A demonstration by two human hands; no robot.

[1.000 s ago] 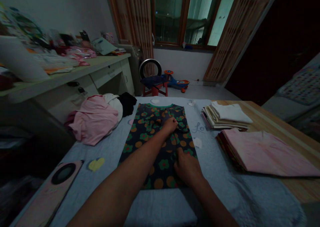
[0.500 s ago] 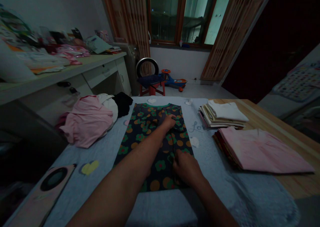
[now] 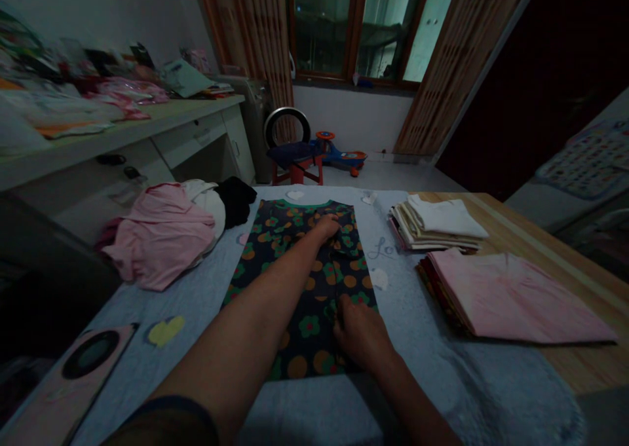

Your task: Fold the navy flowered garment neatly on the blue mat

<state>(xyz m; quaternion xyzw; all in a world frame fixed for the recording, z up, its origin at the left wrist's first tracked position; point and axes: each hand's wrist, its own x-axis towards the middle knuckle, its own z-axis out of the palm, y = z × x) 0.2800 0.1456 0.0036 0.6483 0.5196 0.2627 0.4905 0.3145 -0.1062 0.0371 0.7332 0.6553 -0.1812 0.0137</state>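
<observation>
A dark floral garment [image 3: 309,327] with green flowers and orange dots lies spread on the light blue cloth [image 3: 196,361], its green neckline at the far end. My left hand [image 3: 327,226] reaches over it and pinches fabric near the upper right part. Closer to me, my right hand [image 3: 358,328] has curled fingers gripping the fabric along a fold at the garment's right side. The fingertips of both hands are partly hidden. My left forearm covers much of the garment's left half.
Left of the garment lies a heap with a pink cloth [image 3: 162,236]. At the right sit a pile of folded light clothes [image 3: 442,220] and a folded pink garment [image 3: 515,295] atop others. A pink phone-like object [image 3: 73,387] rests at the near left.
The view has shifted slightly. My left hand has moved a little away from me and left over the garment, while my right hand stays almost in place at the fold.
</observation>
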